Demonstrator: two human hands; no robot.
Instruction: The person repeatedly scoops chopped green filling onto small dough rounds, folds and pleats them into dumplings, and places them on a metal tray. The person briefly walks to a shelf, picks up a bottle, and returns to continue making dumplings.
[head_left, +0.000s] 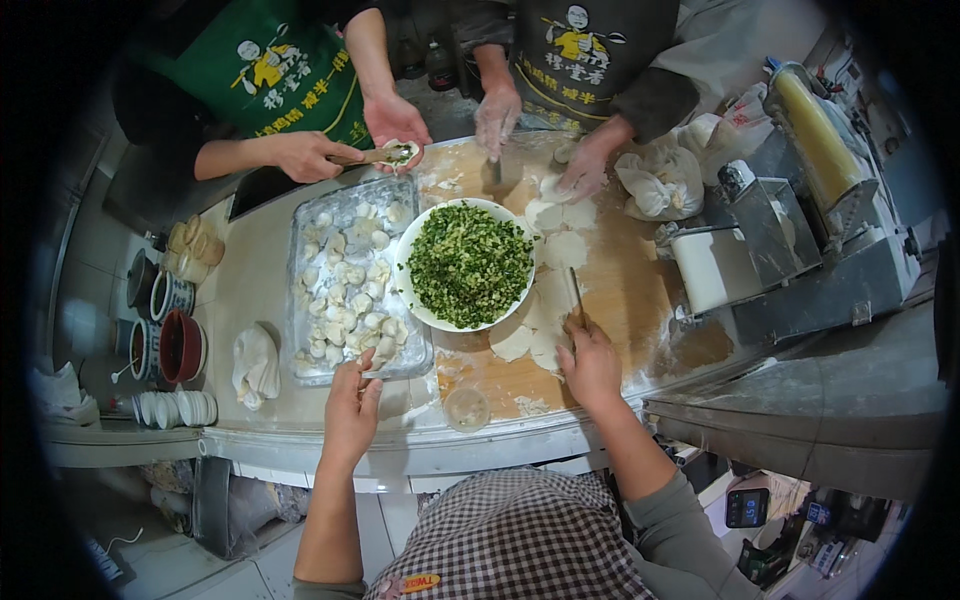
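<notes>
My left hand (354, 409) is at the near edge of a clear plastic tray (427, 352) of folded dumplings (345, 315), its fingertips by the nearest ones; whether it touches or holds one I cannot tell. In my right hand (592, 364) is a thin flat stick or spatula (574, 291), pointing away over round dough wrappers (544, 330) on the floured wooden board (630, 300). Between my hands, farther off, stands a white bowl (403, 289) heaped with chopped green filling (471, 266). More wrappers (566, 250) lie right of the bowl.
Across the table, one person's hands (394, 124) hold a filled wrapper and a spatula; another's hands (585, 169) work at wrappers. A dough-rolling machine (810, 262) stands right. At left are a white cloth (256, 364), jars (195, 247), a red bowl (182, 345) and stacked white dishes (176, 410).
</notes>
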